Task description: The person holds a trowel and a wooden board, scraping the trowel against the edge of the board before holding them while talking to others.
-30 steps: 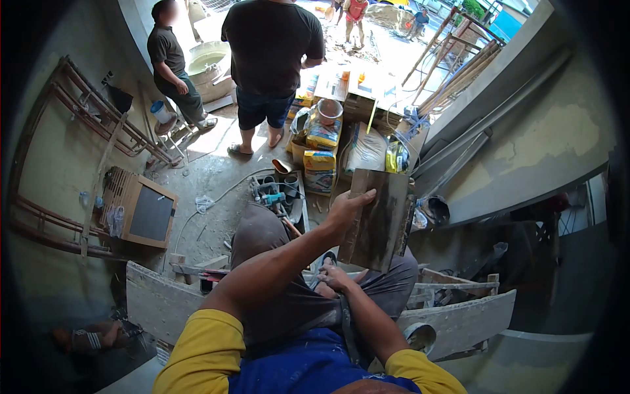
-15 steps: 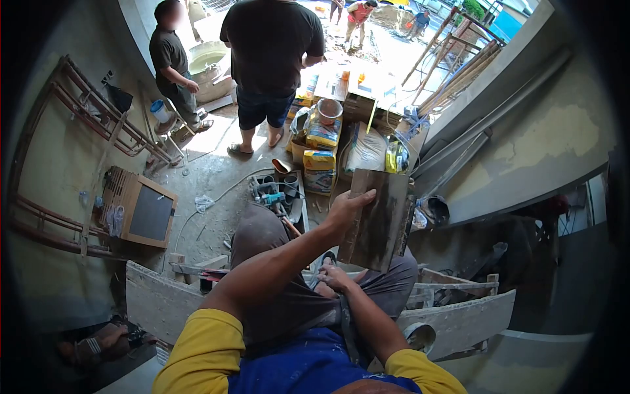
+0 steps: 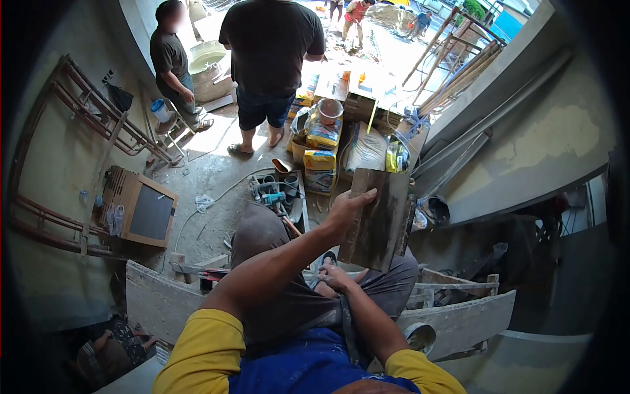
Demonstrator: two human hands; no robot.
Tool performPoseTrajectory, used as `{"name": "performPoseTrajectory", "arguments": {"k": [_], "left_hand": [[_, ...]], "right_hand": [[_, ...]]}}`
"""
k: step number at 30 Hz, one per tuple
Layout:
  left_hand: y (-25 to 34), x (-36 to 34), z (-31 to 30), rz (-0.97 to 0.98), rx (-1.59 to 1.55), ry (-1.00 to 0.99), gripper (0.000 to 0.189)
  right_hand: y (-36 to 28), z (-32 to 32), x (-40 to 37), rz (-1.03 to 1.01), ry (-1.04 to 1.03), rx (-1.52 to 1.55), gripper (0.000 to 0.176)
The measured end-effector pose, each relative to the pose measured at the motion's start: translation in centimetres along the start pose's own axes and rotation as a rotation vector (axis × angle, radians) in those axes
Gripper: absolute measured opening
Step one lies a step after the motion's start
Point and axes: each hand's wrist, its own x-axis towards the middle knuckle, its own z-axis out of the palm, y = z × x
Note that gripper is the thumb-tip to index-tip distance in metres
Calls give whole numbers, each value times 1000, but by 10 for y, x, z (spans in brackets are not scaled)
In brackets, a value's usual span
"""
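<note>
My left hand (image 3: 350, 211) grips the left edge of a dark rectangular board (image 3: 376, 220), thumb across its face. The board is smeared and stained, with a paler strip along one side, and is held tilted above my right knee. Low between my legs is my right hand (image 3: 336, 278), fingers curled near my sandalled foot (image 3: 327, 259). Whatever it holds, if anything, I cannot make out. I sit on a rough whitish plank (image 3: 161, 294). Beside my right arm is a round metal can (image 3: 420, 337).
Ahead on the floor stands a tool box (image 3: 298, 210) with power tools. Yellow bags (image 3: 320, 172), a white sack (image 3: 366, 148) and a bucket (image 3: 329, 110) are beyond. Two people in dark shirts (image 3: 272, 46) stand ahead. A framed panel (image 3: 149, 213) leans left; a person (image 3: 108, 351) is lower left.
The person at the lower left has shifted to the right. The standing person at the left has moved an arm slightly. My hands and the board stay almost still.
</note>
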Motion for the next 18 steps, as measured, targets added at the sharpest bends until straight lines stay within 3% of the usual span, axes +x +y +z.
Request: {"name": "performPoseTrajectory", "arguments": {"k": [18], "left_hand": [[-1,1,0,11,-12,-1,35]], "right_hand": [[3,2,1,-31,13,-14,39]]}}
